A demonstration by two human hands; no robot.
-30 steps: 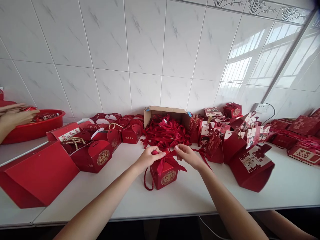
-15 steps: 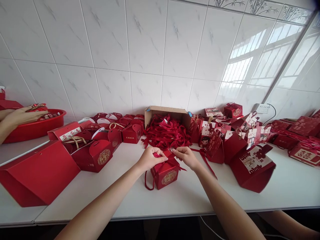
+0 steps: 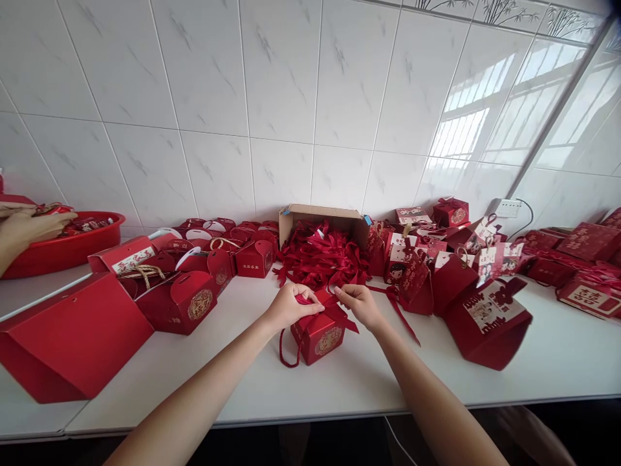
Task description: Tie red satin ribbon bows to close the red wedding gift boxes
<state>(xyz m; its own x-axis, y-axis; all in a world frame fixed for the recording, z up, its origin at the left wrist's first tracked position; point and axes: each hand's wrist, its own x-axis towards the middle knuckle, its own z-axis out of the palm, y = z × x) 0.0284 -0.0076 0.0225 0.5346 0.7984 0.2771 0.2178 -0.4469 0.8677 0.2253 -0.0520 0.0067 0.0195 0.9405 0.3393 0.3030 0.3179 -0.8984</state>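
Observation:
A small red gift box (image 3: pixel 322 342) with a gold round emblem stands on the white table, a red cord handle (image 3: pixel 289 362) looping down its left side. Red ribbon (image 3: pixel 348 318) lies across its top. My left hand (image 3: pixel 294 307) pinches the ribbon over the box's upper left. On the other side my right hand (image 3: pixel 359 304) is closed, thumb against forefinger, on the ribbon at the upper right. The exact grip under the fingers is partly hidden. Just behind, a cardboard carton (image 3: pixel 322 211) lies open with a heap of loose red ribbons (image 3: pixel 326 255) spilling out.
Several red boxes (image 3: pixel 182 299) crowd the left, with a large red box (image 3: pixel 77 340) near the front edge. Another person's hands (image 3: pixel 33 230) are over a red basin (image 3: pixel 109 236). Decorated boxes (image 3: pixel 490 323) stand at the right, near a power strip (image 3: pixel 506 208).
My hands keep their pinch on the ribbon, nearly unmoved. The other person's hands at the basin have shifted left. A blurred hand below the table at right has moved.

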